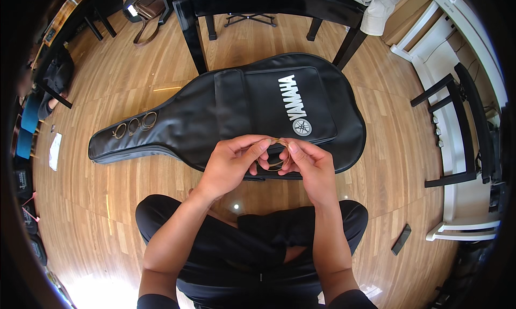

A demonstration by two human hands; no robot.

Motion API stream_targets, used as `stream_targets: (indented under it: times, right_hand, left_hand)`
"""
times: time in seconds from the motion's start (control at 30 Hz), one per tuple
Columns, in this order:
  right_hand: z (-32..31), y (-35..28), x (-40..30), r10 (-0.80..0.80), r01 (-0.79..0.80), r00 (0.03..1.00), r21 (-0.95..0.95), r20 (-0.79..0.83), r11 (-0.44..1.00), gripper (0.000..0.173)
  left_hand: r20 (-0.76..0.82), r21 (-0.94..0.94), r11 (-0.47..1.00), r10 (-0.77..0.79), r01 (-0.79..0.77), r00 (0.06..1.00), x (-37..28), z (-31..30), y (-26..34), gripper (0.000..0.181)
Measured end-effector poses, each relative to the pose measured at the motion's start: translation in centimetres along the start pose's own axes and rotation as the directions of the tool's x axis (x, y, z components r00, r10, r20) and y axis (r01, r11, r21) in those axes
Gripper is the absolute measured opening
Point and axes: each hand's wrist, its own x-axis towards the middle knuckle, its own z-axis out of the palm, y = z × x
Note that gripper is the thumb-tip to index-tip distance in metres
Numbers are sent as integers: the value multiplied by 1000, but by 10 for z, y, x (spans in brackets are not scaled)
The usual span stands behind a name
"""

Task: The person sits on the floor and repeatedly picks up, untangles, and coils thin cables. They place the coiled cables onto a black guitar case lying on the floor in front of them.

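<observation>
A coiled guitar string (275,170) is pinched between the thumbs and fingers of both hands. My left hand (238,158) grips the coil's left side, and my right hand (308,158) grips its right side. Below them lies a black Yamaha guitar gig bag (266,103), flat on the floor with its neck end towards the left. Several more coiled strings rest side by side on the bag's neck part, among them a left coil (119,131) and a larger right coil (149,120). The fingers partly hide the held coil.
A black bench or piano-like frame (278,4) stands beyond the bag, a light cloth (379,14) over its right end. A phone (401,239) lies on the wooden floor at right, near a black stand (453,95). A brown leather bag (150,6) is at the back left; a seated person (58,77) is farther left.
</observation>
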Motion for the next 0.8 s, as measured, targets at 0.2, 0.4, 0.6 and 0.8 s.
stream_targets:
  times: [0.2, 0.4, 0.6, 0.8]
  right_hand:
    - [-1, -2, 0, -2, 2, 1000, 23, 4, 1000, 27]
    - [-5, 1, -1, -42, 43, 998, -13, 56, 999, 24]
    - [1, 10, 1, -108, 112, 992, -60, 66, 992, 21]
    - [6, 16, 2, -95, 96, 994, -6, 48, 995, 24]
  left_hand:
    - [95, -358, 914, -165, 188, 982, 0, 0, 1, 27]
    - [170, -417, 868, -217, 270, 961, -2, 2, 5, 25]
    - [137, -364, 903, -188, 226, 973, 0, 5, -2, 25]
    - [1, -268, 961, -77, 74, 997, 4, 8, -11, 19]
